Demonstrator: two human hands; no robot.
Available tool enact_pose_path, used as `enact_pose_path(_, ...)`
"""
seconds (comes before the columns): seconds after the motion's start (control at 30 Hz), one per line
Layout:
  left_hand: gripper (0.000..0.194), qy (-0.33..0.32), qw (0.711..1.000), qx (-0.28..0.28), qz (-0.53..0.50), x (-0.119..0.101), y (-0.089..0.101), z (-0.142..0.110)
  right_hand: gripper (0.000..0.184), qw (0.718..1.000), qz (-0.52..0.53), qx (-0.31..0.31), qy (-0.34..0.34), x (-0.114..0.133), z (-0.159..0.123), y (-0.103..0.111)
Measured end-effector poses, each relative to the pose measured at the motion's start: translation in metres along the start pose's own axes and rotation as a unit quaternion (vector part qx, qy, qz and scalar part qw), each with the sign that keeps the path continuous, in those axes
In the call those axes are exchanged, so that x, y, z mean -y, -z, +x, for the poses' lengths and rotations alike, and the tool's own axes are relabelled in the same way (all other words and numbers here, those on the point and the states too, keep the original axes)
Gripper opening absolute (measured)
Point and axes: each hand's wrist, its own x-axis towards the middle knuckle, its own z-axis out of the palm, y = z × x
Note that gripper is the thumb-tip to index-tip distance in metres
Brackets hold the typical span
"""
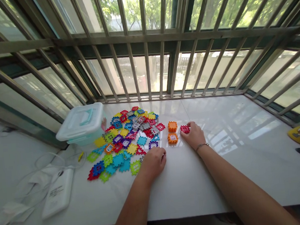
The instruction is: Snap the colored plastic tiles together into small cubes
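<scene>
Here, right hand (194,135) grasping a red block (185,129), orange blocks (172,126) beside, left hand (154,162), grip unclear, by a block pile (123,139)

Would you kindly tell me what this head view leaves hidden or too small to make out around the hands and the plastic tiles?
In the head view:
Left hand: its curled fingers hide whether it holds anything.
Red plastic tile: the right hand covers part of it, so any grip is unclear.
Pile of plastic tiles: upper tiles hide lower ones.
White power bank: its printed text is too small to read.

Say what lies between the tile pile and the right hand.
In the head view, an orange block and a second orange block lie between the tile pile and the right hand.
</scene>
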Motion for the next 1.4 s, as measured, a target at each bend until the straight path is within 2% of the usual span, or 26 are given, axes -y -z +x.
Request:
enact_pose_path(0.3,0.013,0.005,1.0,0.0,0.009,0.001,-0.002,0.001,0.043,1.0,-0.017,0.017,0.001,0.002,0.009,-0.006)
enact_pose_path(0.53,0.012,0.009,1.0,0.004,0.013,0.001,-0.002,0.0,0.044,0.998,-0.039,0.028,0.039,-0.005,0.008,-0.01)
enact_pose_path(0.73,0.013,0.014,1.0,0.003,0.006,0.001,-0.002,0.0,0.05,0.997,0.011,-0.017,0.073,-0.015,0.0,-0.009)
enact_pose_path(0.83,0.013,0.015,1.0,-0.002,0.002,0.002,-0.002,0.0,0.047,0.99,0.046,-0.056,0.117,-0.022,-0.022,0.007)
enact_pose_path(0.9,0.013,0.013,1.0,-0.004,0.001,0.002,-0.002,0.0,0.044,0.985,0.042,-0.068,0.154,-0.029,-0.048,0.024)
enact_pose_path(1.03,0.012,0.007,1.0,-0.007,-0.002,0.001,-0.001,0.0,0.043,0.976,0.015,-0.039,0.214,-0.051,-0.116,0.053)
enact_pose_path(1.13,0.012,0.007,1.0,-0.011,-0.002,0.0,-0.001,0.001,0.044,0.974,-0.006,-0.013,0.226,-0.066,-0.154,0.061)
enact_pose_path(1.23,0.013,0.009,1.0,-0.016,-0.002,0.0,-0.001,0.001,0.038,0.98,-0.028,-0.006,0.195,-0.07,-0.169,0.059)
enact_pose_path(1.4,0.013,0.009,1.0,-0.022,-0.004,0.003,-0.002,0.001,0.027,0.984,-0.069,-0.017,0.163,-0.056,-0.17,0.054)
